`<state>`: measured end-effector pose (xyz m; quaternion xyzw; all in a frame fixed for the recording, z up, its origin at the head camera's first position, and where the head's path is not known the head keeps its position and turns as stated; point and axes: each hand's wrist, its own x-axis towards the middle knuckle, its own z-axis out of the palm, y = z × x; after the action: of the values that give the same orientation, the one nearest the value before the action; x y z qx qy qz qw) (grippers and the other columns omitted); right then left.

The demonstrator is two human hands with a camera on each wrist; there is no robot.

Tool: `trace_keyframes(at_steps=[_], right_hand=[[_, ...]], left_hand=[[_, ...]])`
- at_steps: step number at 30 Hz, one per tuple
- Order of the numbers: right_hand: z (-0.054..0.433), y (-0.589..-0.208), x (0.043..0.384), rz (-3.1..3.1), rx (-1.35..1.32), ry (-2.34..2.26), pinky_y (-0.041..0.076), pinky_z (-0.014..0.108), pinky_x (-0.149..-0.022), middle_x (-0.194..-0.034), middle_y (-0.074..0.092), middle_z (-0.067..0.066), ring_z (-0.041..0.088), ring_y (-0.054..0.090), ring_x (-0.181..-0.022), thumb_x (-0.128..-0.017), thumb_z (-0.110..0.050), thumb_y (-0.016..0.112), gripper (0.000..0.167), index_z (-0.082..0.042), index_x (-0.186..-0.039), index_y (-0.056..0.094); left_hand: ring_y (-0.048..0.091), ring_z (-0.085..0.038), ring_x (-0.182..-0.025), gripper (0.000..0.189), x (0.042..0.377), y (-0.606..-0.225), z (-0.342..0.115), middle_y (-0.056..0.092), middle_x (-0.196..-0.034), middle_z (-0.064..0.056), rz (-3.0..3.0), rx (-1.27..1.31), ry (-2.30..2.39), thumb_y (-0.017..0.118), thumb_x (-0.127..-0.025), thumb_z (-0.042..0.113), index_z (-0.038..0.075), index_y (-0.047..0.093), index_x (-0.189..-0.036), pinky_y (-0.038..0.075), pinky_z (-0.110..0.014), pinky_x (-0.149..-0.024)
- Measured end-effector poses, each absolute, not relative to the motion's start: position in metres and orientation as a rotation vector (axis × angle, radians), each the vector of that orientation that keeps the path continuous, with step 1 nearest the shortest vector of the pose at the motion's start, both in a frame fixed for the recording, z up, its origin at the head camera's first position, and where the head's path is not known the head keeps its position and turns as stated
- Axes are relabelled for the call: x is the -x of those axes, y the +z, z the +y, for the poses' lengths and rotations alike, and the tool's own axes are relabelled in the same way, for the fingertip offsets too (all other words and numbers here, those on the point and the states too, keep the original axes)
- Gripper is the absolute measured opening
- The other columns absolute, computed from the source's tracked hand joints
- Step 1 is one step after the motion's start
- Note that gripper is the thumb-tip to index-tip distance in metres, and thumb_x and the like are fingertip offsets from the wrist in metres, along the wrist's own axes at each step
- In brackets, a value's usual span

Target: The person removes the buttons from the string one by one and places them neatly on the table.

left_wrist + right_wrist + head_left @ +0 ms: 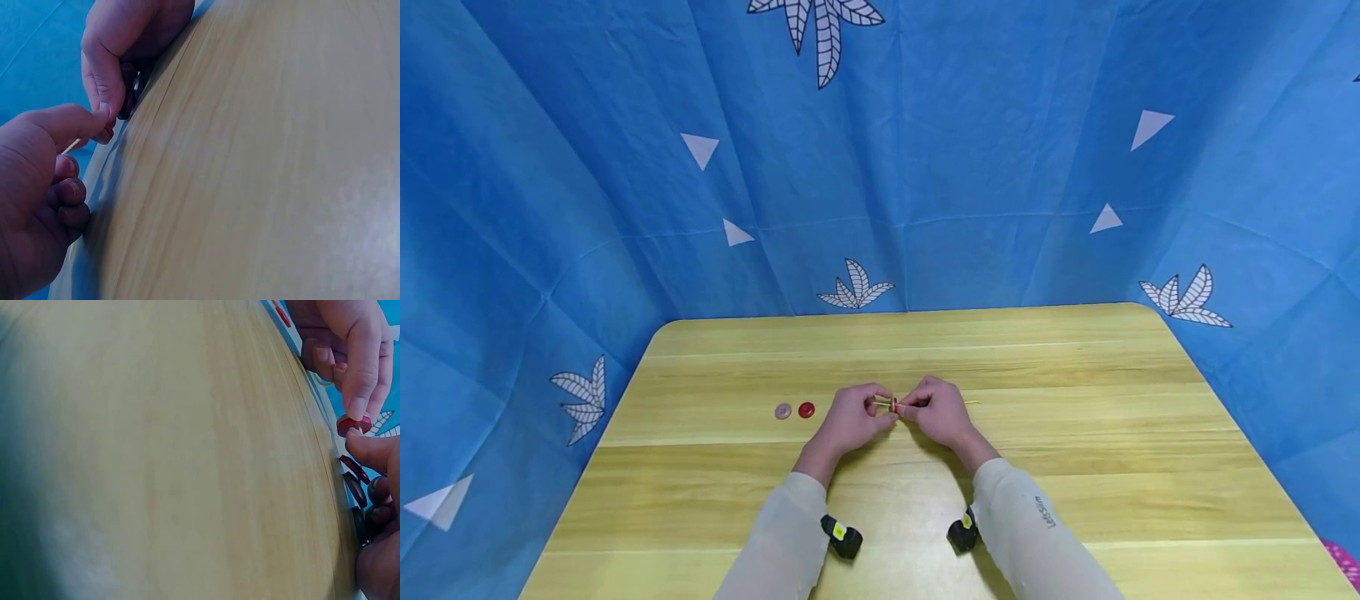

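Between the two hands a red button [893, 406] stands on edge with a thin yellow string [882, 403] on both sides of it. My left hand [854, 414] pinches the button between thumb and finger, seen close in the right wrist view as a red disc [354, 426]. Right against it, my right hand [942, 412] pinches the string, its thumb tip touching or nearly touching the button. A red button [355, 469] and dark buttons [355, 489] stand in a row beside the right fingers, partly hidden. The string's tail [973, 402] pokes out beyond that hand.
Left of the hands, a pale pink button [783, 411] and another red button [807, 410] lie flat on the wooden table [700, 492]. A blue patterned cloth [970, 167] hangs behind and around the table.
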<state>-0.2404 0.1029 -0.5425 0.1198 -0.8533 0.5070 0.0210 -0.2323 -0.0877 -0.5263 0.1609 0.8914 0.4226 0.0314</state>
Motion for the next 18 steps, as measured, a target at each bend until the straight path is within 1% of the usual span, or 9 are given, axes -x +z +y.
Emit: trace_keyframes(at_steps=[4,7,12,18], right_hand=[[0.1026,-0.5428,0.2403,-2.653,-0.37,1.568,0.044,0.033,-0.063,-0.073,0.057,-0.004,0.016,0.053,-0.068,-0.079,-0.006,0.084,0.015,-0.019,-0.073,0.079],[0.1025,-0.5427,0.2404,-2.661,-0.377,1.561,0.044,0.033,-0.063,-0.073,0.057,-0.004,0.016,0.053,-0.068,-0.08,-0.007,0.084,0.012,-0.017,-0.074,0.08],[0.1025,-0.5423,0.2412,-2.669,-0.391,1.549,0.044,0.033,-0.063,-0.073,0.056,-0.004,0.016,0.053,-0.069,-0.08,-0.008,0.084,0.008,-0.014,-0.075,0.081],[0.1031,-0.5426,0.2417,-2.666,-0.396,1.56,0.044,0.033,-0.063,-0.073,0.056,-0.003,0.016,0.053,-0.069,-0.08,-0.008,0.084,0.009,-0.014,-0.075,0.081]], left_hand=[[0.042,-0.009,-0.052,0.023,0.2331,-0.5277,-0.0872,0.049,-0.061,0.003,2.767,-0.514,1.28,0.081,-0.085,0.017,0.013,0.073,-0.106,0.037,-0.026,-0.052],[0.042,-0.008,-0.052,0.022,0.2334,-0.5291,-0.0874,0.049,-0.061,0.003,2.782,-0.513,1.265,0.082,-0.084,0.017,0.015,0.072,-0.104,0.037,-0.026,-0.052],[0.043,-0.009,-0.054,0.022,0.2332,-0.5303,-0.0887,0.05,-0.063,0.003,2.812,-0.512,1.231,0.081,-0.084,0.018,0.015,0.072,-0.104,0.037,-0.026,-0.053],[0.042,-0.01,-0.054,0.021,0.2328,-0.5305,-0.0918,0.048,-0.062,0.004,2.832,-0.496,1.205,0.08,-0.085,0.02,0.013,0.072,-0.103,0.038,-0.027,-0.054]])
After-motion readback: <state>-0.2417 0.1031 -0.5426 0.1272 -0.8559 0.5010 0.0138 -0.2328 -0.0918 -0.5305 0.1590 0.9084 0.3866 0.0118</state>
